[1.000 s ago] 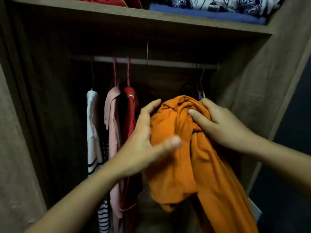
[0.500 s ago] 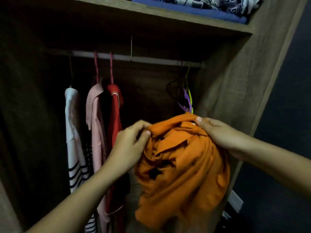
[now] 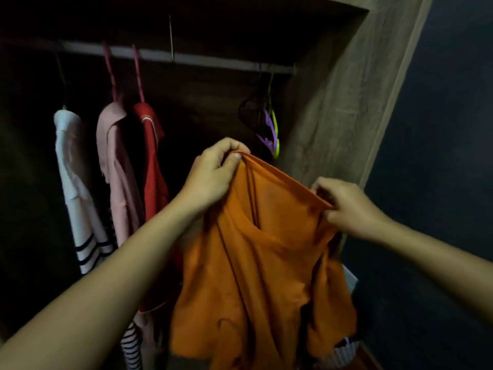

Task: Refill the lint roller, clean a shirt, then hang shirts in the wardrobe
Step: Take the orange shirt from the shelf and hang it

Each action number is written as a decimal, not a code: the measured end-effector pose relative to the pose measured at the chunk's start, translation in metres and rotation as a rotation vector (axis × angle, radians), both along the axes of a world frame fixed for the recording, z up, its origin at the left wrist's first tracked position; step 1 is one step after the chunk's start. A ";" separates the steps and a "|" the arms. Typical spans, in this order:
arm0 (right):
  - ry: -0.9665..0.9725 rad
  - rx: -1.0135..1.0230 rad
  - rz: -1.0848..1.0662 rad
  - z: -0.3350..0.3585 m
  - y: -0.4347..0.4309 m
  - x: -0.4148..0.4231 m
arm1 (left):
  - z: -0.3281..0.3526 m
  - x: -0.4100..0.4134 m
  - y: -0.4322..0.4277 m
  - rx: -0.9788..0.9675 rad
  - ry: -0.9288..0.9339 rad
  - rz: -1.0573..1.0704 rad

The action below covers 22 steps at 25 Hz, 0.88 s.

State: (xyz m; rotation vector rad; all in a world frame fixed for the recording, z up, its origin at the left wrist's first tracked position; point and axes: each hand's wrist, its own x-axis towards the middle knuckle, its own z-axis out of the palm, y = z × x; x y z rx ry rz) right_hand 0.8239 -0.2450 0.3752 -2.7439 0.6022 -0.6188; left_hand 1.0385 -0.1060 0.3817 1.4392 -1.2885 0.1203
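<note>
So we're holding the orange shirt up in front of the wardrobe, no hanger in it yet.
Left grip and right grip are both pinching its top edge; we're risking a slip once one lets go for the spare hangers.

The orange shirt is cut off below and half hides striped cloth.

The orange shirt hangs creased, top edge taut, before the wardrobe where three shirts hang.
</note>
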 end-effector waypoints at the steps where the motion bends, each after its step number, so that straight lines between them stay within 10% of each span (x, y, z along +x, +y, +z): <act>1: -0.024 0.057 -0.001 0.006 -0.008 -0.010 | 0.001 0.006 0.003 0.015 -0.045 -0.004; 6: 0.098 0.290 0.156 0.030 -0.020 -0.038 | -0.006 0.014 0.018 0.288 -0.350 -0.074; 11: 0.052 -0.188 0.039 0.032 -0.012 -0.021 | -0.023 0.015 0.007 0.615 -0.954 0.481; 15: 0.137 -0.113 -0.111 0.021 -0.016 -0.007 | -0.015 0.030 0.015 1.058 -0.584 0.156; 22: 0.409 0.020 -0.101 0.031 -0.026 0.011 | -0.003 0.008 0.008 0.809 -0.345 0.365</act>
